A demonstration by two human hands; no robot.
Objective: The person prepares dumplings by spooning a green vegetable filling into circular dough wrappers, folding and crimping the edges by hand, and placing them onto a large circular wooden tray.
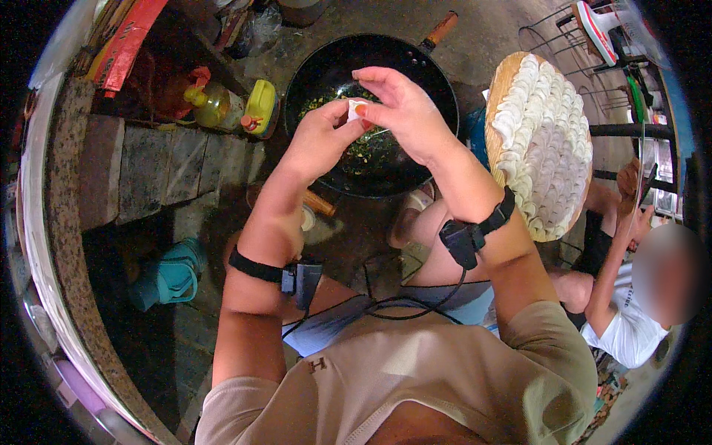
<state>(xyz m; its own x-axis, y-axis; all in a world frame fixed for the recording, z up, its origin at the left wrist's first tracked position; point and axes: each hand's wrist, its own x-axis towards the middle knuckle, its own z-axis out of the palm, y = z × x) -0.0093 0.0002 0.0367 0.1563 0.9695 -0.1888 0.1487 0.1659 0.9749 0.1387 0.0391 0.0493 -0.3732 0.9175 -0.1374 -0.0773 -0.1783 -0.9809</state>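
Above the wok, both hands meet at a small piece of white dough (354, 109), probably a dumpling or its wrapper. My left hand (322, 139) holds it between thumb and fingers. The thumb of my right hand (409, 114) presses against the same piece, while the upper fingers curve over it, spread apart. Most of the dough is covered by fingertips. Below lies a black wok (311, 67) with a wooden handle, holding chopped greenish-yellow filling (359, 153). At my right, a round wooden board (494, 111) carries many overlapping rows of pale dumplings (548, 139).
A yellow jug (260, 105) and a clear oil bottle (217, 108) stand left of the wok. Further left is a teal slipper (178, 272) beside a stone-edged counter (92, 222). A person in a white shirt (628, 328) sits at right, near a metal rack (567, 39).
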